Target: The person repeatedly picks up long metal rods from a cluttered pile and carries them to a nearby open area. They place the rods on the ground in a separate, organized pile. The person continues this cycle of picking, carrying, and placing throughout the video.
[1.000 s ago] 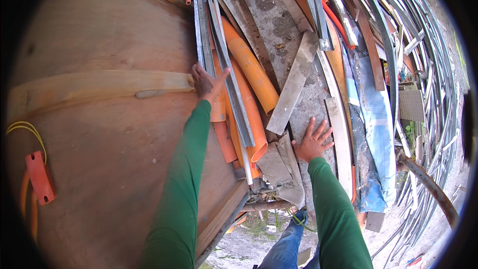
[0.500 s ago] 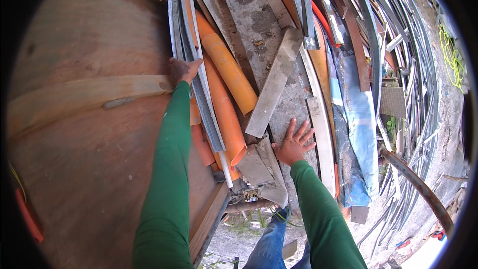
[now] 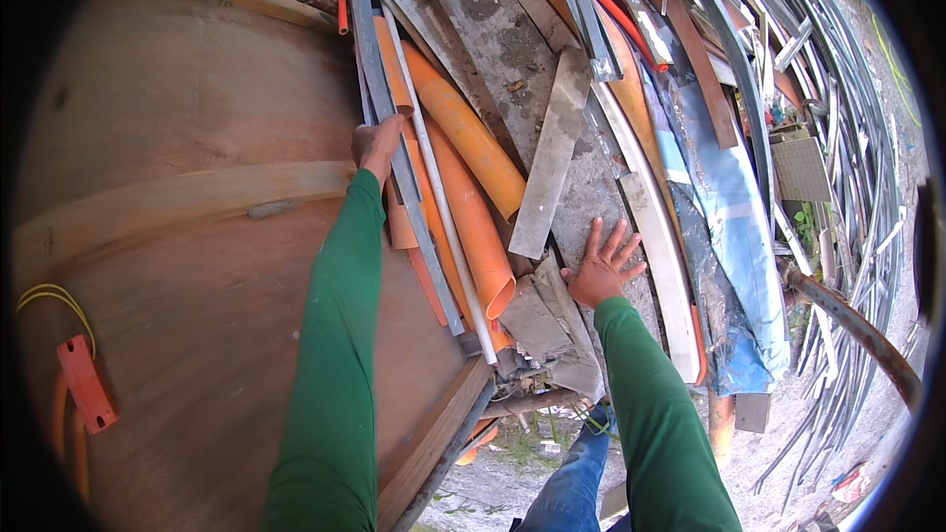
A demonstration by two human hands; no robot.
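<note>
We note our left hand point(image 3: 377, 145) still gripping grey metal strip point(image 3: 399, 167), right hand point(image 3: 598, 271) still flat on concrete slab point(image 3: 512, 49), fingers wide, orange pipes point(image 3: 473, 187) unmoved.

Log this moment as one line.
left hand: gripping grey metal strip | right hand: flat, fingers spread on concrete slab | nearby: orange pipes, wooden board

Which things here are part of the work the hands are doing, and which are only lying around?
In hand:
- left hand gripping the long grey metal strip
- right hand spread flat on the concrete slab

Lying about:
- orange pipes
- white thin pipe
- grey flat board
- blue sheet
- orange bracket
- bent metal rods
</note>
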